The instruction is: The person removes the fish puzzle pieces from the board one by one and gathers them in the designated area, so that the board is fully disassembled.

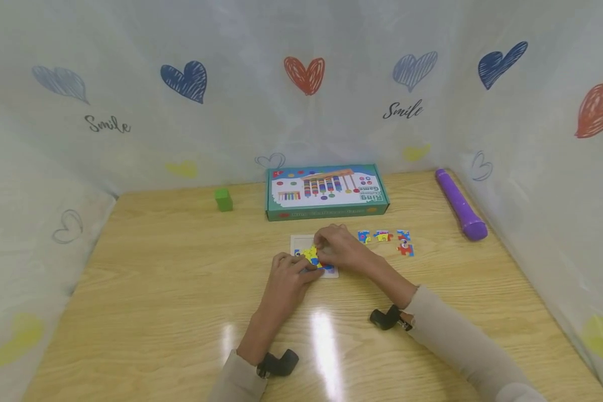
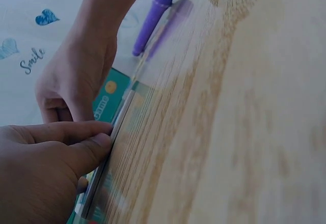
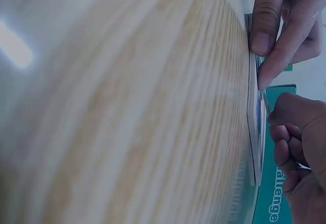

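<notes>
A small jigsaw puzzle in a pale tray [image 1: 295,240] lies on the table, with yellow and blue pieces [image 1: 309,254] fitted in it. My left hand [image 1: 288,282] rests on the tray's near left part, its index finger and thumb [image 2: 99,140] laid at the near edge. Over the right part of the tray, my right hand [image 1: 344,249] pinches a thin puzzle piece [image 3: 266,103] between thumb and index finger; the fingers mostly hide it. To the right lie several loose pieces, including a yellow and red piece [image 1: 382,236] and a red piece [image 1: 405,248].
Behind the tray is a green ring game box [image 1: 326,212]. A green block [image 1: 223,200] stands at the back left, and a purple toy microphone [image 1: 459,204] lies at the right edge. A printed white curtain [image 1: 241,123] surrounds the wooden table [image 1: 171,290].
</notes>
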Motion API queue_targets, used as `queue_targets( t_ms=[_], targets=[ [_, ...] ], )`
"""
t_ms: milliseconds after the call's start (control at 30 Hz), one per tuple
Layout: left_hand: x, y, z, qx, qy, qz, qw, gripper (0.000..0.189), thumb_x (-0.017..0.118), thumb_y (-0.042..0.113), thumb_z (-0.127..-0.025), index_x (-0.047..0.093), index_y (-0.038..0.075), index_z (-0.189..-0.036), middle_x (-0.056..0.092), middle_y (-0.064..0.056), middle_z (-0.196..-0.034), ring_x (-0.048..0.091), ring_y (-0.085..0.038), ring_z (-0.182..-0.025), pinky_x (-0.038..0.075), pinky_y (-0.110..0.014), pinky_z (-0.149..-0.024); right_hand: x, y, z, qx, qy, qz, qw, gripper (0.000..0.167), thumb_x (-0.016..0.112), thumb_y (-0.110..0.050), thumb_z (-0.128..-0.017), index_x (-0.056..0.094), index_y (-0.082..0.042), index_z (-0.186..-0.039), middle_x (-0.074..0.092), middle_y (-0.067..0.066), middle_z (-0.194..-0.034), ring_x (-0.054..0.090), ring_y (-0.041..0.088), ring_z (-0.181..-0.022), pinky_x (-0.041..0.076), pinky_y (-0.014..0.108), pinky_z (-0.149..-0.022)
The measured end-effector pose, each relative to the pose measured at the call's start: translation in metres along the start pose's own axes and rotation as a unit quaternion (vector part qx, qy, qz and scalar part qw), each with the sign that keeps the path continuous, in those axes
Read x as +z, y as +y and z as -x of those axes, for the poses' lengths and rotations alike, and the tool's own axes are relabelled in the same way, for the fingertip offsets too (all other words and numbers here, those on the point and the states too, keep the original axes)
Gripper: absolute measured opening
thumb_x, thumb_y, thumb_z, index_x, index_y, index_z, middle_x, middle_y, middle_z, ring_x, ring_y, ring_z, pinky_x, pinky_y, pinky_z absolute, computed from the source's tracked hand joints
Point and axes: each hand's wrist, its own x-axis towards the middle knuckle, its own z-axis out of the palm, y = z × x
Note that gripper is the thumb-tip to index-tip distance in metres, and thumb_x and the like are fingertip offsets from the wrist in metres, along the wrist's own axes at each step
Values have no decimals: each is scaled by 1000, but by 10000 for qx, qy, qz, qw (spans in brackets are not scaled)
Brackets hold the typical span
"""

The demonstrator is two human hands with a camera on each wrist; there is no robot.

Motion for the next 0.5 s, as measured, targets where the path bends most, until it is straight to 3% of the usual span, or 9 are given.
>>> queue_targets(
  t_ms=[267,500],
  targets=[
    [1,1,-2,-42,-101,-59,9999,17,79,18,-87,82,26,-101,72,7,-97,63,-19,-102,41,-45,-95,-5,0,2,42,135,63,9999,17,73,-6,-80,68,-9,-96,67,-3,-93,54,17,-91,37,36,-85],
    [2,-1,0,12,46,52,10000,16,79,17,-86,82,26,-99,70,8,-93,63,-20,-100,41,-46,-95,-13,-1,7,109,200,173,9996,16,74,-6,-81,67,-8,-97,67,-2,-92,56,16,-90,37,37,-86]
  ],
)
